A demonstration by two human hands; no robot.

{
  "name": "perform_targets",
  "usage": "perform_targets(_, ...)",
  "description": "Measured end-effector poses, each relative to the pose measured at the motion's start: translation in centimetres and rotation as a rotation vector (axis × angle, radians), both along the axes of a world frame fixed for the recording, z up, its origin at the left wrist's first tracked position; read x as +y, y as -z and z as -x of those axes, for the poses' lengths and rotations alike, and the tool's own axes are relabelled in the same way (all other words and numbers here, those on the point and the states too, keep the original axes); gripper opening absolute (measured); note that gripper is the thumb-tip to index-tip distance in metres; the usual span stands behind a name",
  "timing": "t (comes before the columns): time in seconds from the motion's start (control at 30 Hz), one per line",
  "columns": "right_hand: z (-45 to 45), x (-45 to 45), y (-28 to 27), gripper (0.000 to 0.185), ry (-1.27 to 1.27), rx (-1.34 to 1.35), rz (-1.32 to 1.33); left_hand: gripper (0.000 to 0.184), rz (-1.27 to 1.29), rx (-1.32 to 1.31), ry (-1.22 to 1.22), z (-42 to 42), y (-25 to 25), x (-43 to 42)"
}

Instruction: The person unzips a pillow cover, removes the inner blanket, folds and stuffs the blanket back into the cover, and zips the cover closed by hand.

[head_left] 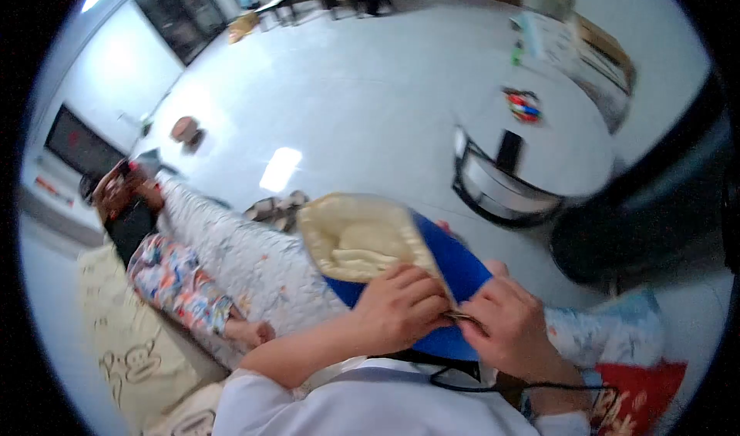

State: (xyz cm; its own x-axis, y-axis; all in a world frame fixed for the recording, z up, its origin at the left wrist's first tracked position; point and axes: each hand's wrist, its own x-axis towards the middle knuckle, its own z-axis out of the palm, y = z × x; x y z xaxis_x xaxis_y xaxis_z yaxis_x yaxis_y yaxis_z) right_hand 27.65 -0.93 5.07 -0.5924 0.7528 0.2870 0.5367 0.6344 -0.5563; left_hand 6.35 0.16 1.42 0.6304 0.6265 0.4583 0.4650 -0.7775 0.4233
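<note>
We have the blue cloth [456, 251] right in front of our white shirt [370, 405]. It has a soft cream lining [366, 239], and we can't tell just what it is. Most of it lies on the far side of our fingers, and a bit to the left. Our left hand [405, 303] is nearer to the cream part. Our right hand [505, 320] is by the blue side. Both hands are pinching its near edge, with the fingertips close together. The wide cream mouth points up and to the far left. Its long way seems to run from far left to near right. The flowery sofa cover [258, 274] is beyond it on the left.
</note>
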Motion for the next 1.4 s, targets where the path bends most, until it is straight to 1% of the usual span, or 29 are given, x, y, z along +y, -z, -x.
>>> perform_targets(0.07,-0.1,0.0,-0.3,0.020,0.090,-0.043,0.030,0.024,-0.032,-0.039,-0.005,-0.5,0.2,0.0)
perform_targets(0.13,-0.2,0.1,0.0,0.020,0.091,-0.035,-0.017,0.022,-0.030,-0.005,-0.012,-0.5,0.2,-0.5)
perform_targets(0.17,0.3,0.0,-0.1,0.020,0.036,-0.019,-0.034,0.023,-0.091,-0.024,-0.006,-0.5,0.3,-0.6)
perform_targets(0.2,0.6,-0.3,-0.3,0.019,0.108,0.002,-0.032,0.025,-0.148,-0.045,0.008,-0.7,0.6,-0.6)
perform_targets(0.23,0.7,-0.6,-0.3,0.019,0.190,0.020,-0.026,0.026,-0.186,-0.118,0.022,-1.2,0.9,-0.6)
perform_targets(0.27,0.8,-0.7,-0.4,0.019,0.161,0.024,-0.031,0.026,-0.193,-0.113,-0.006,-1.3,1.0,-0.8)
perform_targets(0.33,0.7,-0.7,-0.4,0.018,0.172,0.052,0.010,0.028,-0.097,-0.140,-0.035,-1.9,0.2,-1.0)
perform_targets(0.37,0.8,-0.5,0.0,0.016,0.180,0.085,-0.067,0.028,-0.121,-0.142,-0.041,-1.9,0.1,-1.0)
perform_targets(0.4,0.7,-0.6,-0.4,0.016,0.170,0.085,-0.070,0.028,-0.125,-0.142,-0.051,-1.9,0.1,-0.9)
perform_targets(0.47,0.2,-0.8,-1.5,0.010,0.175,0.081,0.047,0.028,-0.120,-0.120,-0.012,-1.9,0.2,-0.6)
perform_targets(0.5,0.0,-0.9,-1.2,0.010,0.172,0.080,0.044,0.028,-0.123,-0.121,-0.015,-2.0,0.3,-0.4)
perform_targets(0.57,-0.5,-1.0,-0.2,0.024,0.214,0.202,0.084,0.026,-0.150,-0.138,0.025,-2.2,0.5,-0.1)
perform_targets(0.6,-0.8,-1.0,0.0,0.024,0.212,0.204,0.082,0.026,-0.152,-0.136,0.023,-2.3,0.3,-0.1)
perform_targets(0.67,-1.1,-1.0,0.3,0.031,0.193,0.257,0.132,0.026,-0.135,-0.145,0.033,-2.5,-0.2,-0.3)
perform_targets(0.8,-0.9,-0.7,-0.2,0.031,0.143,0.179,0.044,0.024,-0.159,-0.174,-0.022,-2.7,0.5,-0.5)
perform_targets(0.9,-0.7,-0.5,-0.3,0.029,0.118,0.165,0.020,0.025,-0.107,-0.152,-0.054,-2.7,0.7,-0.7)
perform_targets(0.97,-0.6,-0.6,0.0,0.030,0.128,0.181,0.020,0.027,-0.036,-0.245,-0.090,-3.0,0.5,-0.9)
perform_targets(1.0,-0.7,-0.7,0.0,0.030,0.123,0.180,0.020,0.027,-0.038,-0.246,-0.094,-3.1,0.4,-1.0)
perform_targets(1.07,-0.7,-0.9,-0.1,0.033,0.176,0.177,0.062,0.032,-0.043,-0.168,-0.145,-3.1,0.2,-1.4)
perform_targets(1.1,-0.7,-1.0,-0.1,0.033,0.174,0.176,0.062,0.032,-0.043,-0.169,-0.147,-3.4,0.2,-1.8)
perform_targets(1.17,-0.9,-0.9,-0.1,0.037,0.129,0.120,0.024,0.034,0.013,-0.138,-0.265,-3.9,0.1,-2.5)
perform_targets(1.2,-1.0,-0.8,-0.2,0.037,0.128,0.124,0.017,0.034,0.006,-0.136,-0.264,-4.0,0.0,-2.5)
perform_targets(1.27,-1.0,-0.8,-0.1,0.041,0.096,0.099,0.008,0.036,0.099,-0.151,-0.241,-3.9,-0.2,-2.5)
perform_targets(1.3,-1.2,-0.5,0.6,0.041,0.094,0.099,0.007,0.036,0.098,-0.151,-0.242,-4.0,-0.3,-2.6)
perform_targets(1.33,-1.2,0.1,1.7,0.027,0.092,0.098,-0.108,0.035,0.143,-0.196,-0.254,-4.1,-0.4,-2.6)
perform_targets(1.37,-1.3,0.4,2.5,0.018,0.089,0.097,-0.221,0.033,0.189,-0.242,-0.266,-4.1,-0.5,-2.6)
perform_targets(1.4,-1.2,0.1,1.9,0.018,0.086,0.097,-0.219,0.033,0.192,-0.242,-0.269,-4.1,-0.4,-2.7)
